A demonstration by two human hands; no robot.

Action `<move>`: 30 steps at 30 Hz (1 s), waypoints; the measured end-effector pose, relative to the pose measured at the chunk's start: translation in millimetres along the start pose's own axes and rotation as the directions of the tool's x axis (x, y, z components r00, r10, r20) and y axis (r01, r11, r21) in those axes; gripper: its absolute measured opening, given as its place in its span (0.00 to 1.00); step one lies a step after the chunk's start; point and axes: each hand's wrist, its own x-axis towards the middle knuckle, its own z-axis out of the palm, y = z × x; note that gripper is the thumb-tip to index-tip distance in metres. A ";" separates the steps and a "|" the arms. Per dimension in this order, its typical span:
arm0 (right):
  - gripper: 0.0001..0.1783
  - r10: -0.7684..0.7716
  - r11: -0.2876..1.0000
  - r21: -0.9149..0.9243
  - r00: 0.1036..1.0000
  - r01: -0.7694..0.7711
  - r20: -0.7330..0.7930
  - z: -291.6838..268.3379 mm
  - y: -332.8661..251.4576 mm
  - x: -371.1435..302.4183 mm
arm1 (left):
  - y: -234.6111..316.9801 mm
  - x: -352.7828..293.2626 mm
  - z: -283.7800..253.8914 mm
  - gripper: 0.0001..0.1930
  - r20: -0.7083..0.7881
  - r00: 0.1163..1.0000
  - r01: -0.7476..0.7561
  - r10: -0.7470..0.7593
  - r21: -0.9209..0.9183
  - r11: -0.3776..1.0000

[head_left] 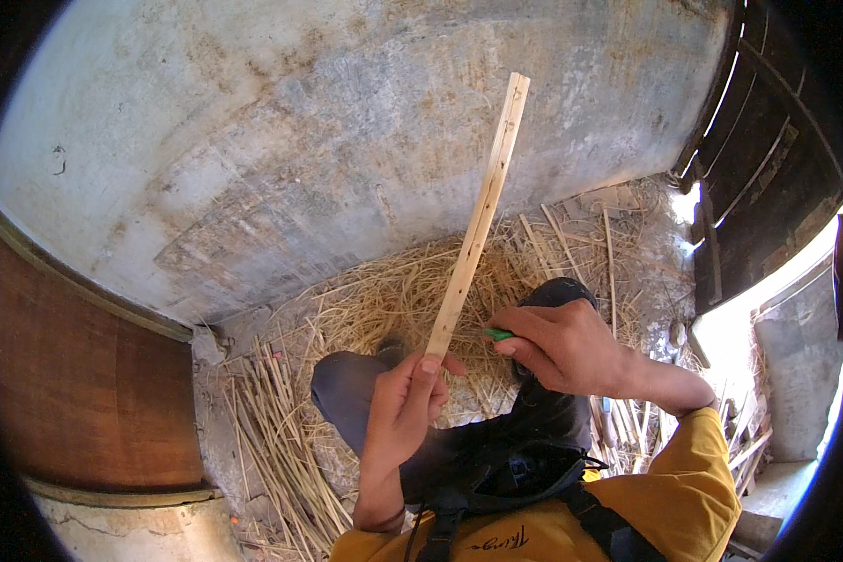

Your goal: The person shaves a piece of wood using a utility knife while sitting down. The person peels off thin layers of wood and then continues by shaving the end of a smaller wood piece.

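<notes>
My left hand [407, 398] is closed around the lower end of a long, pale wooden strip [478, 220]. The strip slants up and slightly right, with a groove and small dark marks along it. To its right, my right hand [571, 347] pinches a small green object [499, 333]. Only its green tip shows past the fingers, so its kind is hidden. The green tip points toward the strip and stands a little apart from it.
Loose straw-like shavings [384, 300] cover the floor past my bent knees. A pile of thin sticks [281, 440] lies to the left. A stained wall [347, 140] rises ahead, with a brown panel [84, 365] at left and dark boards [768, 140] at right.
</notes>
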 end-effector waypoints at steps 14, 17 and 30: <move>0.26 -0.082 0.970 -0.241 0.986 0.045 -0.148 9.6 -11.0 -6.8 | 7.0 -5.9 12.3 0.21 -0.048 0.993 -0.102 0.105 0.062 0.993; 0.26 -0.106 0.957 -0.287 0.974 0.044 -0.203 14.8 -10.1 -7.5 | 6.1 -6.5 14.3 0.22 -0.077 0.989 -0.116 0.124 0.096 0.989; 0.27 -0.119 0.938 -0.347 0.946 0.008 -0.302 26.1 -3.3 -3.8 | -3.4 -3.0 16.7 0.16 -0.138 0.986 -0.078 0.092 0.102 0.992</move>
